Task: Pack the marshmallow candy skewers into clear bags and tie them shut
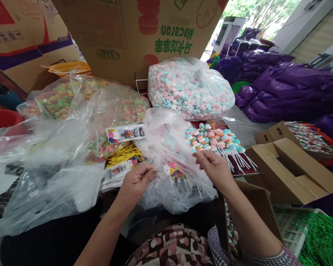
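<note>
Grip-wise, both hands are closed to a pinch: left hand at one side of the clear bag, right hand at the other. Can't tell if any film is caught in the fingertips. That bag sits bunched up between them, in front of the big bag of pastel sweets and just beside the skewers.

My guess: the step in hand is working the bag's gathered neck, so the next move calls for a light, even pull without tearing it.

Labels: the carton reads "Macaron" upside down in green, with Chinese characters too. Text on the packet is too small to read.
</note>
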Demonstrator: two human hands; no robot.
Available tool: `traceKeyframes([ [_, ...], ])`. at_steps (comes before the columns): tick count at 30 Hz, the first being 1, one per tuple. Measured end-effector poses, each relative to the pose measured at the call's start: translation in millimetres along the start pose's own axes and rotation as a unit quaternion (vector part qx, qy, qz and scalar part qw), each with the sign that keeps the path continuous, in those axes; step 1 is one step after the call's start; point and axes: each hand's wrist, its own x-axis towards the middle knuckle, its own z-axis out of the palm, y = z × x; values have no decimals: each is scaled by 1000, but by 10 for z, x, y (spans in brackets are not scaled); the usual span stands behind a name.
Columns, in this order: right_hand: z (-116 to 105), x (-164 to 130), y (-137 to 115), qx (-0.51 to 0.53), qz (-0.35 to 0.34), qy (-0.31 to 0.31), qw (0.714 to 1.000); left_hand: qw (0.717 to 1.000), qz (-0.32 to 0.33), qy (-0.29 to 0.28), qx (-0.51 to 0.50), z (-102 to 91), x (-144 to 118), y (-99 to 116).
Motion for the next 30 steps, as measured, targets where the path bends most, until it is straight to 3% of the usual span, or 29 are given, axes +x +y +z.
traceKeyframes([
  [3, -314, 208, 120, -253, 16, 80, 964, 1000, 1, 13, 8, -39, -3, -60],
  [7, -497, 375, 131, -462, 108, 9, 880, 1000, -6, 16, 2, -39, -11, -110],
  [10, -482, 403, 133, -506, 116, -32, 854, 999, -22, 22, -15, -44, -17, -120],
  [16, -429, 415, 239, -517, 118, -37, 847, 998, -42, 37, -30, -68, -21, -106],
  [22, -423, 456, 320, -503, 109, -20, 857, 996, -51, 45, -54, -57, -13, -179],
  [26, -478, 407, 289, -482, 122, 23, 868, 981, -58, 81, -167, -70, 11, -276],
  [28, -502, 310, 252, -447, 112, 51, 886, 963, -60, 106, -239, -84, 19, -312],
  [30, -504, 170, 206, -347, 64, 96, 931, 950, -58, 120, -284, -100, 21, -340],
])
